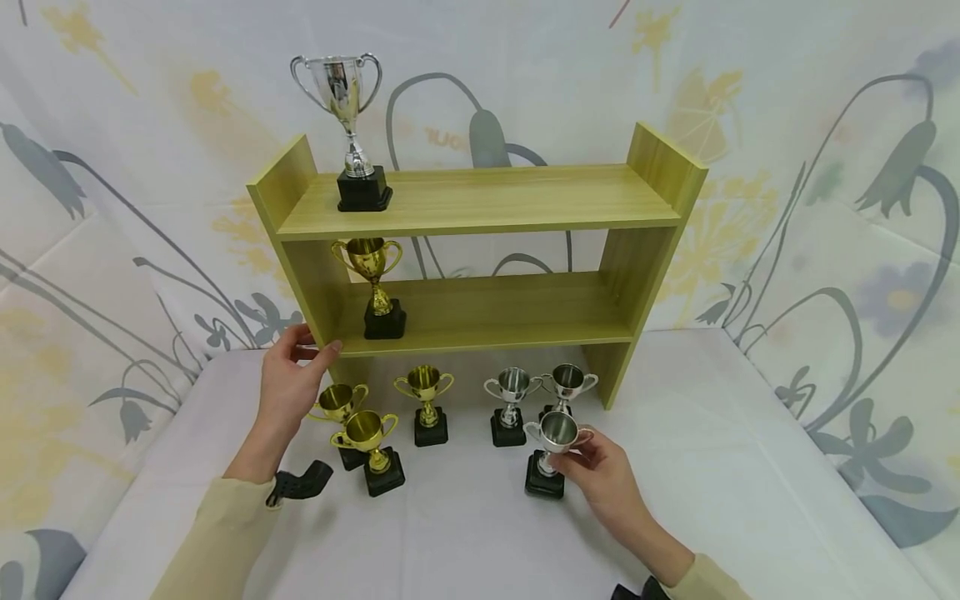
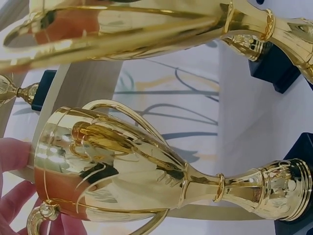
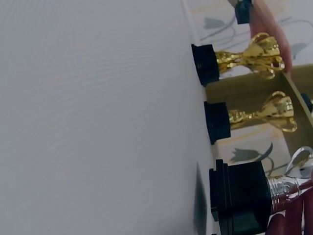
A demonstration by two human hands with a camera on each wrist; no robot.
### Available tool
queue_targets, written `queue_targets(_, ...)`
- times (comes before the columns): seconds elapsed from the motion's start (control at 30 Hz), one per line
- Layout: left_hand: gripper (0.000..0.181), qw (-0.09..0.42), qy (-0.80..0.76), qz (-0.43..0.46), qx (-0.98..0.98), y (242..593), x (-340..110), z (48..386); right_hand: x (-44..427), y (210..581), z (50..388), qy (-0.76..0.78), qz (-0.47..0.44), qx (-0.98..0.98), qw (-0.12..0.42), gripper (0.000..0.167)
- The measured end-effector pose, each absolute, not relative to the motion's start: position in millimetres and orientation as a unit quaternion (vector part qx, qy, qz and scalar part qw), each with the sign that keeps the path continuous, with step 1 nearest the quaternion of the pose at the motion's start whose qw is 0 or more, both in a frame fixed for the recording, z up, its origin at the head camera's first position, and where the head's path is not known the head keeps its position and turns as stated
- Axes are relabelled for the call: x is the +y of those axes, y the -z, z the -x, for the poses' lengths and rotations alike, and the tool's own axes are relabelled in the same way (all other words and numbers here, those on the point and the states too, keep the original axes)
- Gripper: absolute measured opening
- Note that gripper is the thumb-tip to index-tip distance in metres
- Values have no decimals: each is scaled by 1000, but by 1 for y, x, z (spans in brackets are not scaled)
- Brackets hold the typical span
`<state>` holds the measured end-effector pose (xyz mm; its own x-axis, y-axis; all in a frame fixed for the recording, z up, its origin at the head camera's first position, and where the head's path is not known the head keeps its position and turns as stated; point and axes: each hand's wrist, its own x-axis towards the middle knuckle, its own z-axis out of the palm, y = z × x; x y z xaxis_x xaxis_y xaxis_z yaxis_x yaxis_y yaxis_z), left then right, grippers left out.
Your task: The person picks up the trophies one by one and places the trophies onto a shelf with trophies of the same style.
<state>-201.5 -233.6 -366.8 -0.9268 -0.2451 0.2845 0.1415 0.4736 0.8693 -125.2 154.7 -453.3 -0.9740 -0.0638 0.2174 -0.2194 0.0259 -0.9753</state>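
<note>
My right hand [image 1: 603, 479] pinches the stem of a small silver trophy cup [image 1: 558, 432] with a black base [image 3: 242, 196]. I cannot tell whether that base touches the table. Two more silver trophies, one at left [image 1: 513, 385] and one at right [image 1: 567, 381], stand just behind it. My left hand [image 1: 292, 379] grips the left side of the wooden shelf [image 1: 480, 337], thumb on its front edge. Near that hand are three gold trophies on the table: a front one [image 1: 365, 429], one behind it [image 1: 337, 400] and one further right [image 1: 424, 382].
A tall silver trophy [image 1: 341, 87] stands at the left of the top board [image 1: 510, 196]. Below it, a gold trophy [image 1: 369, 260] stands on the middle board. White cloth [image 1: 465, 533] covers the table, and a flower-patterned cloth [image 1: 810, 208] hangs behind.
</note>
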Motion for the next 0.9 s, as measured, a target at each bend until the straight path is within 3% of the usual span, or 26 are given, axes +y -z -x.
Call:
queue_targets(0.4, 46, 189, 517, -30, -834, 367, -232, 202, 155, 442, 125, -685, -102, -714, 101, 25)
queue_targets(0.9, 45, 194, 513, -35, -835, 368, -234, 202, 150, 415, 121, -702, -122, -698, 74, 21)
